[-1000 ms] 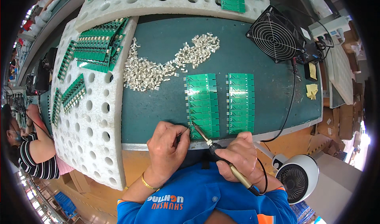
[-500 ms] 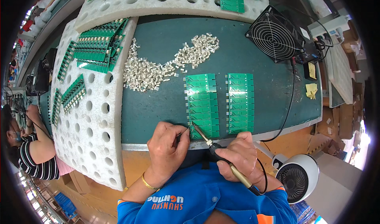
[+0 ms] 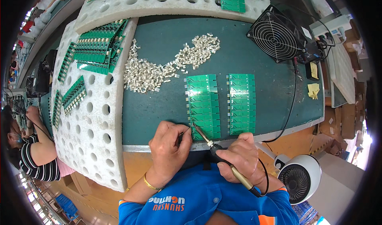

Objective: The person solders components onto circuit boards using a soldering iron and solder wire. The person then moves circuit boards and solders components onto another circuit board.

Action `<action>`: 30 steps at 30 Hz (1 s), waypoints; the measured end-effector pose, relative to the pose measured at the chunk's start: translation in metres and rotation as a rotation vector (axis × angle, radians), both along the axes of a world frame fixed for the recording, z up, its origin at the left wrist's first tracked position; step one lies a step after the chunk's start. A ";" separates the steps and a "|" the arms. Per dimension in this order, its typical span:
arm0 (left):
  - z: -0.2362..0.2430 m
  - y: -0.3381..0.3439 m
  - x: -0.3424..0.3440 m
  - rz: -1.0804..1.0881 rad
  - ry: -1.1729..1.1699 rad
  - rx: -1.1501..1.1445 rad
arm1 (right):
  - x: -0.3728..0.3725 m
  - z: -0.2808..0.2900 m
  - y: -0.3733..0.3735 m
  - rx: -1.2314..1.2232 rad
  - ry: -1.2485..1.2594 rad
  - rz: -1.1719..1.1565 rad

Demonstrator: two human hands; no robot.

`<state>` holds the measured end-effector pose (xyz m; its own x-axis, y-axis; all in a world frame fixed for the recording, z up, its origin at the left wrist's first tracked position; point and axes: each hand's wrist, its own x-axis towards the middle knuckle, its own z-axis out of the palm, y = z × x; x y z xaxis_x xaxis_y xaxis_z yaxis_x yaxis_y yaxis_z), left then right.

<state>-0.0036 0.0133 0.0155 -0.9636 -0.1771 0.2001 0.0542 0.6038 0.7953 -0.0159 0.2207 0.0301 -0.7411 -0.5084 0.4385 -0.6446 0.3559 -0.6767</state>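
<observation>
My right hand (image 3: 241, 156) grips a soldering iron (image 3: 225, 163) like a pen, its tip touching the near left corner of a green circuit board panel (image 3: 203, 101). My left hand (image 3: 168, 148) rests at the table's near edge, its fingers pinched on a thin solder wire (image 3: 182, 134) that points toward the tip. A second green panel (image 3: 241, 102) lies just right of the first on the dark green mat (image 3: 159, 105). A loose heap of small metal parts (image 3: 163, 66) spreads beyond the panels.
White perforated foam trays (image 3: 93, 117) at left and along the back hold several stacked green boards (image 3: 96, 50). A black fan (image 3: 277, 35) stands at back right, a white fan (image 3: 298, 177) at near right. Another person (image 3: 34, 153) sits at far left.
</observation>
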 end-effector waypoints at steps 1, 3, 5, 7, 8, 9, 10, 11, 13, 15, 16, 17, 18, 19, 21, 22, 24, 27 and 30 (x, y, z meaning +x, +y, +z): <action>-0.001 0.000 0.001 -0.003 0.004 0.002 | 0.000 0.001 0.000 0.005 0.002 0.004; -0.001 -0.001 0.001 -0.007 0.007 0.004 | 0.000 0.001 0.000 0.011 0.002 0.007; -0.001 -0.001 0.002 -0.015 0.010 -0.012 | 0.002 0.000 0.000 0.011 0.011 0.003; 0.000 -0.001 0.002 -0.013 0.004 -0.007 | 0.003 0.000 0.000 0.014 0.011 0.001; 0.000 -0.001 0.002 -0.010 -0.002 -0.002 | 0.003 0.000 0.000 0.018 0.011 0.000; 0.001 -0.001 0.001 -0.012 -0.002 -0.003 | 0.004 0.000 0.001 0.017 0.010 -0.002; 0.001 -0.001 0.001 -0.018 -0.001 -0.003 | 0.005 0.000 0.001 0.028 0.007 0.003; 0.000 -0.002 0.001 -0.024 0.000 -0.002 | 0.006 0.000 0.001 0.039 0.004 0.007; -0.001 -0.002 0.001 -0.032 0.008 -0.005 | 0.008 -0.001 0.000 0.047 0.011 0.005; -0.001 -0.003 0.001 -0.039 0.017 -0.007 | 0.011 -0.001 0.000 0.056 0.020 0.003; -0.001 -0.003 0.001 -0.039 0.011 -0.007 | 0.012 -0.001 -0.001 0.068 0.042 0.000; -0.001 -0.003 0.001 -0.038 0.006 -0.008 | 0.013 -0.001 -0.001 0.080 0.064 -0.003; -0.001 -0.003 0.001 -0.040 0.006 -0.006 | 0.013 0.000 -0.001 0.082 0.064 -0.005; -0.002 -0.003 0.001 -0.045 0.008 -0.010 | 0.013 0.001 -0.002 0.091 0.070 0.001; -0.002 -0.004 0.001 -0.052 0.011 -0.013 | 0.013 0.003 -0.002 0.102 0.075 0.005; -0.002 -0.004 0.002 -0.051 0.010 -0.011 | 0.014 0.003 -0.002 0.109 0.081 0.007; -0.002 -0.004 0.002 -0.051 0.009 -0.009 | 0.015 0.003 -0.003 0.116 0.088 0.007; -0.002 -0.004 0.003 -0.050 0.003 -0.006 | 0.017 0.003 -0.005 0.129 0.104 0.005; -0.002 -0.004 0.002 -0.050 0.004 0.002 | 0.017 0.004 -0.005 0.143 0.121 0.012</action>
